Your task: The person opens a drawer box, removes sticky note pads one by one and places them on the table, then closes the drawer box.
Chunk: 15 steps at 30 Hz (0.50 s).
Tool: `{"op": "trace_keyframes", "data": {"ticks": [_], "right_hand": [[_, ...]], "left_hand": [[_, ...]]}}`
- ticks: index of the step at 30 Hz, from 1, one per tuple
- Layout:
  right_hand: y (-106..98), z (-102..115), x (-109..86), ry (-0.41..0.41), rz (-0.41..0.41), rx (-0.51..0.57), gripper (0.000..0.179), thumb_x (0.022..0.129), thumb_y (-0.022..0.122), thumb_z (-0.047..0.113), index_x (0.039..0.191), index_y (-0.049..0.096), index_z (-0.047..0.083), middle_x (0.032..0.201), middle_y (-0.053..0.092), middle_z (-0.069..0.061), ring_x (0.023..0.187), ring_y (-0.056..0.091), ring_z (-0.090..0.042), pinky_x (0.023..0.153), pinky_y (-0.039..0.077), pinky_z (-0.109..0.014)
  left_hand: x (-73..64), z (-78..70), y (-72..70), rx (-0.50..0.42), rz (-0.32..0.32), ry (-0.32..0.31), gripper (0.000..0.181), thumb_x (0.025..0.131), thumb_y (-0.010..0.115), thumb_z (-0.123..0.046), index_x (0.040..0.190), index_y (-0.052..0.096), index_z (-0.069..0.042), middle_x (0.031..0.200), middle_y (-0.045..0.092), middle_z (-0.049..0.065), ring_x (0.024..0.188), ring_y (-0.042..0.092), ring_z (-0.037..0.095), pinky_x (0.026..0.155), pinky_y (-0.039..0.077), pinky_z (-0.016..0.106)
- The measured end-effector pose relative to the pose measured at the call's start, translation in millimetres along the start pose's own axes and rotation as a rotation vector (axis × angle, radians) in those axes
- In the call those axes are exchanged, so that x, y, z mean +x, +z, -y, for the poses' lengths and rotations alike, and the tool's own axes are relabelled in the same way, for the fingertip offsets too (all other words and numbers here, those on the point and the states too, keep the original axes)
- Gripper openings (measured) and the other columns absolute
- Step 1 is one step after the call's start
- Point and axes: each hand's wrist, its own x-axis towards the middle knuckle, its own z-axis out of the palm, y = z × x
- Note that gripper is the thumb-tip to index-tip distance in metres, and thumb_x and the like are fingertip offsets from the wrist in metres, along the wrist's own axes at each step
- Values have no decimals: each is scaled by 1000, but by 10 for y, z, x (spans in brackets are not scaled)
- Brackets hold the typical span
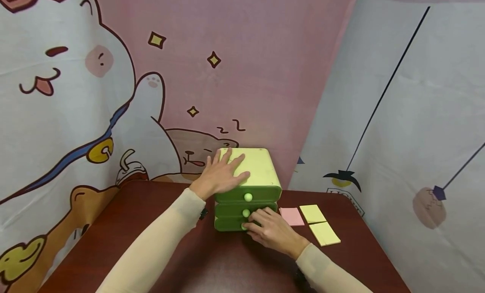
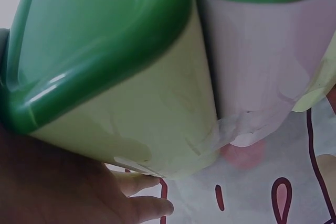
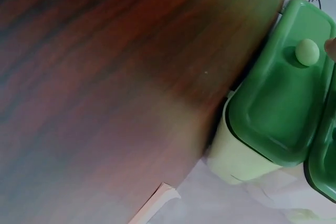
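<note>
A small drawer unit (image 1: 261, 169) with a pale yellow-green top and three green drawer fronts stands on the table. My left hand (image 1: 219, 175) rests on its top, fingers spread. In the left wrist view that hand (image 2: 73, 187) lies along the unit's pale casing (image 2: 152, 114). Bent fingers of my right hand (image 1: 274, 232) are in front of the lower drawers, close to the bottom knob. The right wrist view shows the bottom drawer (image 3: 273, 103) and its round knob (image 3: 307, 52), with a fingertip (image 3: 331, 50) beside it, a small gap between.
Right of the unit lie a pink sticky-note pad (image 1: 291, 216) and two yellow pads, one farther back (image 1: 312, 214) and one nearer (image 1: 325, 234). The dark red-brown table (image 1: 151, 234) meets cartoon-printed cloth (image 1: 273, 65) at the back and sides.
</note>
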Motion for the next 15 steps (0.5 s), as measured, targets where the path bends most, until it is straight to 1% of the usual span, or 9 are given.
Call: {"op": "trace_keyframes", "data": {"ticks": [2,4,8,15], "right_hand": [[16,2,1,-7,20,-17,33,96,100,36,125,87,29,120,76,9,107,69,-12,91,55,-31],[34,3,2,-17,25,-31,34,95,101,36,125,87,29,120,76,9,106,68,-13,90,54,-31],[69,-10,-1,-48,13,-63,36,92,102,38,124,87,27,118,76,8,103,67,-14,89,53,-32],[119,-46,-5,-85,-5,-104,38,90,103,38,123,87,25,117,77,6,102,68,-15,88,53,-33]], "left_hand": [[1,0,2,3,0,-3,84,115,38,-80,187,28,-39,199,8,14,184,1,52,145,4,79],[-1,-3,0,-1,4,-5,84,115,38,-80,187,27,-40,199,7,13,184,0,51,146,3,79],[1,-5,2,-12,13,-5,83,115,38,-80,187,27,-40,199,6,13,184,-2,50,146,0,78],[12,-2,-4,-1,14,-5,83,115,39,-79,187,26,-40,199,7,13,184,-2,50,146,1,78]]}}
